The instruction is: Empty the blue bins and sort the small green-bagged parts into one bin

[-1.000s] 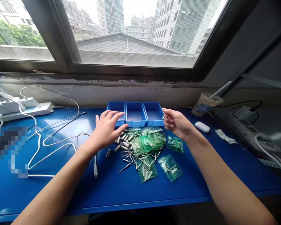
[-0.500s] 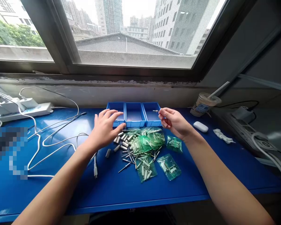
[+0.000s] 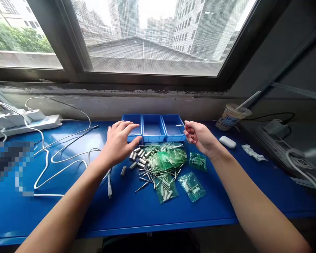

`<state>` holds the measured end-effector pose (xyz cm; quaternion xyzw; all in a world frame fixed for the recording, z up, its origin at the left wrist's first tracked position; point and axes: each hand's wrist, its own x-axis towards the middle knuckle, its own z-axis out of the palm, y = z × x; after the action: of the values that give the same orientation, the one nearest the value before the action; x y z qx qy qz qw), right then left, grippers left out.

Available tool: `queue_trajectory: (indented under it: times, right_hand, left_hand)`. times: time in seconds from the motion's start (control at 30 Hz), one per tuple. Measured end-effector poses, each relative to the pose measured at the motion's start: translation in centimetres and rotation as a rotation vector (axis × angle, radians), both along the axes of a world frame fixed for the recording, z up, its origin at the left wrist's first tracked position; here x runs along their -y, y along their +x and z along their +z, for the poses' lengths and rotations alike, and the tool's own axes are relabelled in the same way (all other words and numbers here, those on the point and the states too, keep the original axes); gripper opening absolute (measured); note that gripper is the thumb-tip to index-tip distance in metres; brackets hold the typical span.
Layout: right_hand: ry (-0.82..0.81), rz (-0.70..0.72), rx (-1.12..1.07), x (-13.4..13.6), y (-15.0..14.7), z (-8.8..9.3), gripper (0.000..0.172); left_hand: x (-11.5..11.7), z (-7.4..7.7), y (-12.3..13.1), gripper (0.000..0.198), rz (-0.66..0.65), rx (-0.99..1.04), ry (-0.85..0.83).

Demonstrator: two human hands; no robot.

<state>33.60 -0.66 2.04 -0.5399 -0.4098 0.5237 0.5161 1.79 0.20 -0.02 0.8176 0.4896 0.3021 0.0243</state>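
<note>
My right hand (image 3: 197, 136) pinches a small metal pin (image 3: 179, 125) by one end and holds it over the rightmost of three blue bins (image 3: 173, 128). My left hand (image 3: 119, 142) hovers with fingers spread, holding nothing, beside the leftmost bin (image 3: 133, 119) and just above a heap of silver metal sleeves (image 3: 139, 158). Loose thin pins (image 3: 147, 175) lie below the heap. Several green plastic bags of parts (image 3: 168, 158) are spread across the blue table (image 3: 152, 211) between my arms.
White cables (image 3: 60, 161) and a power strip (image 3: 23, 121) cover the table's left side. At the right stand a plastic cup with a straw (image 3: 231, 117), a white earbud case (image 3: 227, 142) and a crumpled wrapper (image 3: 254, 153). A window sill runs behind the bins.
My right hand has brought the pin from near my fingers at the bins' edge to over the rightmost bin. My left hand has stayed almost still above the sleeves.
</note>
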Motion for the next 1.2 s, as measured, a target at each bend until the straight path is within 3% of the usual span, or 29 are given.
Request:
queue_trajectory:
  times: [0.27, 0.37, 0.43, 0.53, 0.6, 0.7, 0.8, 1.03, 1.2]
  right_hand:
    - [0.009, -0.074, 0.088, -0.2, -0.1, -0.3, 0.031]
    - [0.029, -0.018, 0.151, -0.1, -0.1, -0.2, 0.042]
    - [0.116, 0.122, 0.295, 0.4, -0.4, 0.1, 0.048]
    - [0.246, 0.480, 0.684, 1.9, -1.6, 0.8, 0.050]
    - [0.325, 0.672, 0.943, 3.1, -2.8, 1.0, 0.063]
    - [0.415, 0.754, 1.221, 4.2, -4.1, 0.8, 0.082]
    - [0.445, 0.750, 1.271, 4.3, -4.3, 0.3, 0.071]
    - [0.457, 0.709, 1.094, 3.9, -3.4, 0.6, 0.018]
    - [0.531, 0.732, 1.238, 4.4, -4.0, 0.9, 0.021]
  left_hand:
    - [0.0, -0.1, -0.2, 0.043, -0.013, 0.022, 0.023]
    - [0.0, 0.0, -0.2, 0.042, -0.020, 0.029, 0.025]
    - [0.0, 0.0, -0.2, 0.041, -0.027, 0.040, 0.034]
    - [0.0, 0.2, -0.1, 0.038, -0.047, 0.064, 0.069]
    - [0.0, 0.2, 0.0, 0.036, -0.061, 0.085, 0.100]
    - [0.1, 0.3, 0.1, 0.032, -0.083, 0.113, 0.137]
    - [0.2, 0.3, 0.3, 0.030, -0.102, 0.127, 0.161]
    - [0.4, 0.4, 0.5, 0.028, -0.122, 0.150, 0.140]
    - [0.5, 0.3, 0.6, 0.029, -0.144, 0.150, 0.115]
